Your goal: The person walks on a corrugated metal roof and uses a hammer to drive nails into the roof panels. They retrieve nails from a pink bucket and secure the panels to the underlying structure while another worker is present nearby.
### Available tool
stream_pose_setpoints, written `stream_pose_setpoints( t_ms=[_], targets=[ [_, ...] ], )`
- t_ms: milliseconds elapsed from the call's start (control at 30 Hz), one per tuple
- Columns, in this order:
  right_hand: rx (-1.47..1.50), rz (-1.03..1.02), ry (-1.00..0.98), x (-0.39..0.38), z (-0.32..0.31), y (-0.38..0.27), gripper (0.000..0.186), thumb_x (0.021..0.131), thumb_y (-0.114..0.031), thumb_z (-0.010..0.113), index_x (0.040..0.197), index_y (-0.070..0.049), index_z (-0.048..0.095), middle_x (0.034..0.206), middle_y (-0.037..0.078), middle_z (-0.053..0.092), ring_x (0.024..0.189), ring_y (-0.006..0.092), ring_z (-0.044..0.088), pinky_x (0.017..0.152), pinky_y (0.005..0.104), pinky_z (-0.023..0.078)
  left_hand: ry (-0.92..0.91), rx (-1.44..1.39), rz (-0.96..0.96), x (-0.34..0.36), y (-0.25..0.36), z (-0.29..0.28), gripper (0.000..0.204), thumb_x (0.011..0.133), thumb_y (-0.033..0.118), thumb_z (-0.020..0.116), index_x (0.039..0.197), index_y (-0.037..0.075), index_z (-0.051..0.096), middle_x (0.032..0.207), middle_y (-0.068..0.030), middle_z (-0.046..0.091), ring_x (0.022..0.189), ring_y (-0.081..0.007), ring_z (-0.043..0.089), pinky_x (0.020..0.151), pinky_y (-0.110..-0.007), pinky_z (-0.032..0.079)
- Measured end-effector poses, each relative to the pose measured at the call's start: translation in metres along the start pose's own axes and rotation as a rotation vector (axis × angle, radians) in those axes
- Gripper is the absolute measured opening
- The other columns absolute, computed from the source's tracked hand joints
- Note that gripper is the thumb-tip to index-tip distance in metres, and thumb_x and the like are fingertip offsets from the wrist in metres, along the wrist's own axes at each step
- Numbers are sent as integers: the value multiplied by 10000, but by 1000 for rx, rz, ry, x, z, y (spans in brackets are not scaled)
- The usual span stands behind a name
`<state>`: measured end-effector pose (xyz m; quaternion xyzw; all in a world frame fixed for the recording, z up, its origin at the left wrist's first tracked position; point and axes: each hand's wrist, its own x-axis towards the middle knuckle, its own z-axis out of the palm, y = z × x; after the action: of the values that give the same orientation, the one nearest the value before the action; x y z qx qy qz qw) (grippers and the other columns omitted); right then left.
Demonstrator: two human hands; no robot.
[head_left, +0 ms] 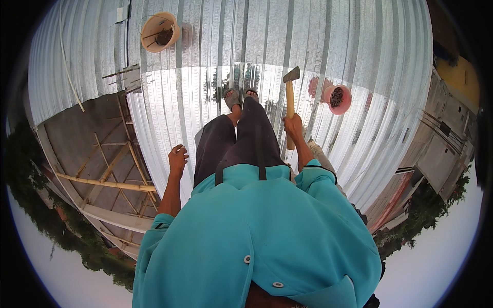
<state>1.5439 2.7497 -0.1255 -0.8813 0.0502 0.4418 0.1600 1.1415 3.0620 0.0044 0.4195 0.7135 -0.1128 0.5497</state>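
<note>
Here, the right hand (293, 126) grips a wooden-handled tool (290, 97).

The ground is formed by ribbed silver metal sheeting (205, 31), and light is mirrored in its glossier stretch. To the left, a concrete beam (118, 218) and bamboo poles (105, 182) are seen; to the right, grey concrete (441, 146) and a yellow surface (459, 79). Dark greenery (67, 231) is backed by pale daylight sky (56, 272).
</note>
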Motion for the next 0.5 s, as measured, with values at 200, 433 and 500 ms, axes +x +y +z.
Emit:
stream_pose_setpoints(
  t_ms=[200, 433, 500],
  targets=[
    [29, -11, -81, 46, 54, 55, 497, 838, -380, 678, 1048, 70, 665, 982, 319, 696, 968, 464, 687, 855, 516, 523, -67, 80, -105, 7, -64, 48, 440, 974, 224, 610, 1330, -32, 571, 968, -104, 679, 737, -158, 646, 577, -288, 490],
    [-1, -82, 107, -2, 82, 58, 442, 887, -364, 647, 1059, 43, 627, 925, 300, 692, 903, 477, 681, 817, 553, 515, -148, 598, 205, 72, -157, 24, 346, 939, 181, 605, 1177, -51, 700, 993, -203, 746, 862, -240, 718, 805, -325, 547],
    [-24, -48, 146, -1, 93, 76, 385, 874, -298, 625, 1042, 49, 638, 930, 299, 698, 905, 473, 686, 824, 553, 524, -121, 489, -22, 63, -127, 34, 387, 945, 206, 604, 1227, -52, 665, 985, -186, 733, 811, -238, 706, 744, -339, 552]
  ],
)
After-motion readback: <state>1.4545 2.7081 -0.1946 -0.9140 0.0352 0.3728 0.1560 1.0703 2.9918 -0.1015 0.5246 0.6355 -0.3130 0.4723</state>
